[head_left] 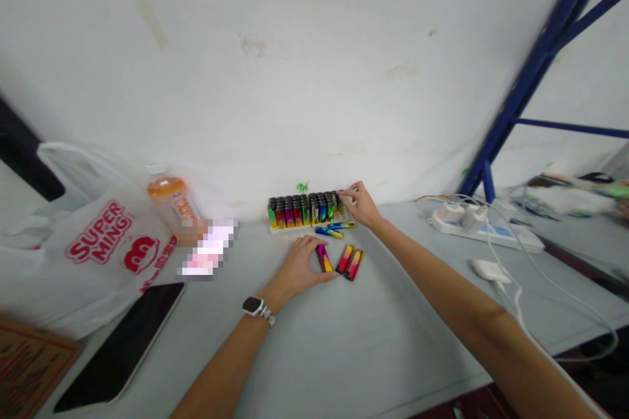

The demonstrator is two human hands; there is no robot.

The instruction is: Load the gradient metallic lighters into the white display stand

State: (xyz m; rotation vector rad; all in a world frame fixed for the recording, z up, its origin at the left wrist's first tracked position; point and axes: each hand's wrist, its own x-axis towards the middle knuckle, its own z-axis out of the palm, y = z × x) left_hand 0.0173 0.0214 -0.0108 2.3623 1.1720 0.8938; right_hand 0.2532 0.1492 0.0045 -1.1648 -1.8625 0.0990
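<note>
Lighters with black tops stand upright in rows in a pale tray [291, 228] against the wall. At the tray's right end my right hand [361, 204] pinches the top of a lighter [339, 201], mostly hidden among the others. My left hand [299, 266] lies on the table, thumb and fingers curved around the two ends of a purple and yellow lighter [324, 258]. Just right of it lie two red and yellow lighters, one nearer [345, 258] and one farther right [354, 265]. Blue and yellow lighters [329, 233] lie in front of the tray.
At left stand a white plastic bag [103, 242], an orange drink bottle [171, 200] and a cardboard box [34, 366]. A black-screened phone or tablet [122, 344] lies nearby. A power strip [486, 226], white charger [491, 270] and cables occupy the right, beside a blue metal frame [521, 85].
</note>
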